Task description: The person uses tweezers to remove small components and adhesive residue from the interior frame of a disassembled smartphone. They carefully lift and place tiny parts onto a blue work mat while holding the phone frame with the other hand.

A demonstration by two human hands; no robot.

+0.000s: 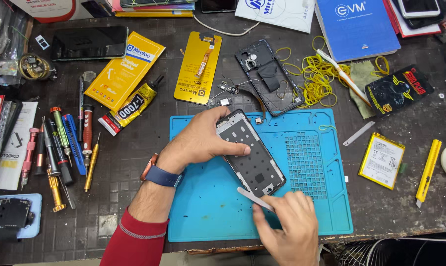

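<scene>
Head view shows a blue silicone repair mat [326, 207] lying at the near edge of a dark workbench [114, 162]. A stripped phone frame [252, 155] rests tilted on the mat's left half, near its far edge. The left hand [201, 140] lies over the frame's far left corner, fingers closed on its edge, thumb pressed along the left side. The right hand [287, 226], at the mat's near edge, pinches a thin metal pry tool [252, 198] between closed fingers; the tool's tip sits just beside the frame's near end, and contact cannot be confirmed. A second phone housing [270, 76] lies beyond the mat's far edge, beside a heap of yellow rubber bands [319, 74]. A row of screwdrivers [65, 148] occupies the workbench's left side, with a glue tube [129, 109] near them. A battery [382, 160] rests right of the mat.
</scene>
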